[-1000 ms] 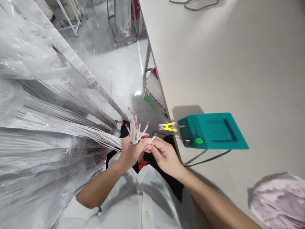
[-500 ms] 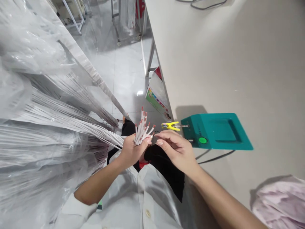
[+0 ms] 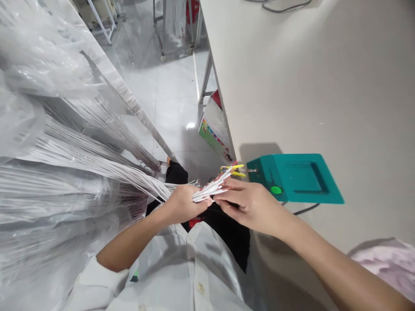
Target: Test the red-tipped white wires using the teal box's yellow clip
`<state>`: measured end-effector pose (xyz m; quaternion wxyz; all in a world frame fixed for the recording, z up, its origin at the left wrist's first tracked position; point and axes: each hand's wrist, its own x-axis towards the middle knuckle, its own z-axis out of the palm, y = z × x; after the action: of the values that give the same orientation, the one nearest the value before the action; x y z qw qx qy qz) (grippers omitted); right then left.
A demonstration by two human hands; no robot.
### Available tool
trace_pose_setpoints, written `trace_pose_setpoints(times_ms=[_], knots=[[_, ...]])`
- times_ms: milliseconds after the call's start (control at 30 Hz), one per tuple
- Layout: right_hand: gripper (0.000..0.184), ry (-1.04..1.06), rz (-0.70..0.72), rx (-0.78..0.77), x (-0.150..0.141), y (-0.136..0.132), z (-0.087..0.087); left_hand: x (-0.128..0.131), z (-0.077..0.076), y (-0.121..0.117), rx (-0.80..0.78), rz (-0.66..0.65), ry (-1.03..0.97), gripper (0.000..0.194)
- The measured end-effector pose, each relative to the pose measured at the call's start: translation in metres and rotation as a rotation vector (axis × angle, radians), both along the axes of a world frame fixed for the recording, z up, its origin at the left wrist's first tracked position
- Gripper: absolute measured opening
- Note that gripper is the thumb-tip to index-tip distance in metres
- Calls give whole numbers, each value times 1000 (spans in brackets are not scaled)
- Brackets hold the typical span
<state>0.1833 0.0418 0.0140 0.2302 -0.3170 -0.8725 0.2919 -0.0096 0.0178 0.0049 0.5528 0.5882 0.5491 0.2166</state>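
My left hand (image 3: 183,203) is closed around a bundle of thin white wires with red tips (image 3: 214,186); the wires run back to the left into hanging bundles. The tips point right toward a yellow clip (image 3: 234,169) sticking out from the left side of a teal box (image 3: 293,178) with a green button (image 3: 276,189). My right hand (image 3: 251,203) sits just right of the bundle, fingers curled and pressed against the wire ends, below the clip. What the right fingers pinch is hidden.
Large bundles of white wires in clear plastic (image 3: 65,172) hang at my left. The teal box stands on a beige table (image 3: 324,86), with a black cable (image 3: 282,5) at its far edge. Pink cloth (image 3: 385,263) lies at lower right. A colourful carton (image 3: 214,129) stands on the floor.
The left hand tilted the wire bundle from upright to pointing right at the yellow clip. My right hand moved right and closed against the wire ends.
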Motion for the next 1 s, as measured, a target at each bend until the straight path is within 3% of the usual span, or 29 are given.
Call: trace_pose_setpoints(times_ms=[167, 267, 333, 467, 600, 700, 900, 1000], knots=[[21, -113, 21, 420, 0, -10, -12, 3, -4, 5, -200, 22, -101, 17], [20, -104, -2, 559, 1, -15, -23, 3, -6, 7, -343, 104, -210, 25], [18, -114, -22, 574, 3, -16, -29, 2, -4, 7, -349, 171, -265, 28], [17, -46, -207, 437, 4, -13, -29, -2, 5, 5, -143, 258, -194, 27], [15, 188, -388, 112, -1, -8, -11, 0, 7, 2, -18, 238, -115, 19], [14, 230, -337, -54, -7, -5, 0, 3, 3, 0, 37, 189, -79, 13], [13, 155, -137, -48, -9, 0, -1, 0, -4, -3, 62, 105, -102, 11], [12, 204, -78, -192, -10, 2, 2, -3, 1, -1, 27, 74, -181, 10]])
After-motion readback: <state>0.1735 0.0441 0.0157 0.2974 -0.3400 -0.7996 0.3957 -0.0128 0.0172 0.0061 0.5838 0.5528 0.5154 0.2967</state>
